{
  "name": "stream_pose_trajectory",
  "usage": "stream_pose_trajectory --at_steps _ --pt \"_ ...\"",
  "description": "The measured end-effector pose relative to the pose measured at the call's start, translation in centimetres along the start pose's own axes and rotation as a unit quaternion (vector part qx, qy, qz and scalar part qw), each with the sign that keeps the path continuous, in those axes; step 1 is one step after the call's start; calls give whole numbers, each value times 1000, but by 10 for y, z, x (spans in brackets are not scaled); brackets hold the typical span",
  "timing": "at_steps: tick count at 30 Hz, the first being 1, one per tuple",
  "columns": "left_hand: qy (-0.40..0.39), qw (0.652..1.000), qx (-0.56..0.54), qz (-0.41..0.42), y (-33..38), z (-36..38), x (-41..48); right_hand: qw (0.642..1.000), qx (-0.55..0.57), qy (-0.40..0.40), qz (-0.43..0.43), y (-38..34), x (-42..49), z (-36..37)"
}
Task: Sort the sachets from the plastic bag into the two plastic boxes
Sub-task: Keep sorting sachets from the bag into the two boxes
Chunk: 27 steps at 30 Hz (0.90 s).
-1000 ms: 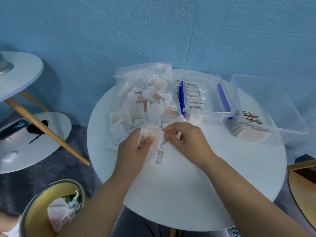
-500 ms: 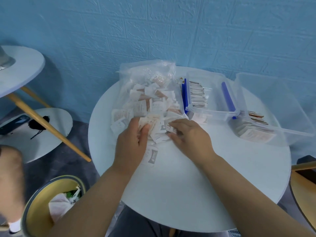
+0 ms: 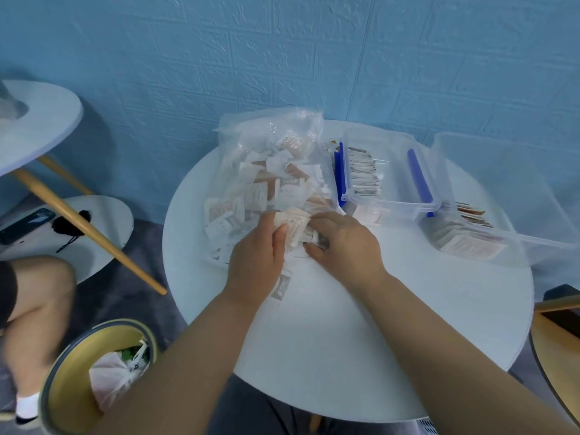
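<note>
A clear plastic bag (image 3: 270, 146) full of white and brown sachets lies at the back left of the round white table (image 3: 408, 324). My left hand (image 3: 255, 255) grips a small stack of sachets (image 3: 293, 226) at the bag's open mouth. My right hand (image 3: 343, 243) is beside it, fingers curled on the same stack. A clear box with blue clips (image 3: 392, 196) holds a row of sachets. A larger clear box (image 3: 533, 240) at the right holds more sachets. One loose sachet (image 3: 281, 287) lies on the table under my left wrist.
A bin (image 3: 62, 381) with a gold inside and a white bag stands on the floor at lower left. Another person's leg (image 3: 34, 309) is at the left edge. A low side table (image 3: 94, 246) with a phone and a taller table's wooden leg (image 3: 94, 233) stand left.
Both hands moved from the table in front of the bag up into the bag's mouth and closed on a stack of sachets. A person's leg came into view at the left.
</note>
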<state>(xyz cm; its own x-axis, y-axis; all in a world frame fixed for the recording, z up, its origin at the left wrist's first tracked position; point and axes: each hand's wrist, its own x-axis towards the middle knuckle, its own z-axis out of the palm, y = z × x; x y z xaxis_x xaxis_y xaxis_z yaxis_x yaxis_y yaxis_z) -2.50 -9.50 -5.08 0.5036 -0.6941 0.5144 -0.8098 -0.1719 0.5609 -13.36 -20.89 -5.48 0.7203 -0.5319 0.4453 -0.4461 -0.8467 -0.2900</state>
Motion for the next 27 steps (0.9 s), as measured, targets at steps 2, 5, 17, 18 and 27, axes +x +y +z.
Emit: stream_pose_trajectory --at_steps 2,5,17,18,27 --pt "19 999 -18 -46 -1 -2 2 999 -5 46 -26 1 -2 0" --pt "44 993 -56 -94 -2 -6 2 993 17 95 -62 2 -5 -1" --pt "76 979 -132 -137 4 -10 5 899 383 53 204 -10 -5 -33" --pt "75 977 -137 -143 5 -10 6 892 393 53 218 -11 -4 -34" --pt "-3 899 -347 -268 36 -6 15 832 480 58 273 -18 -4 -42"
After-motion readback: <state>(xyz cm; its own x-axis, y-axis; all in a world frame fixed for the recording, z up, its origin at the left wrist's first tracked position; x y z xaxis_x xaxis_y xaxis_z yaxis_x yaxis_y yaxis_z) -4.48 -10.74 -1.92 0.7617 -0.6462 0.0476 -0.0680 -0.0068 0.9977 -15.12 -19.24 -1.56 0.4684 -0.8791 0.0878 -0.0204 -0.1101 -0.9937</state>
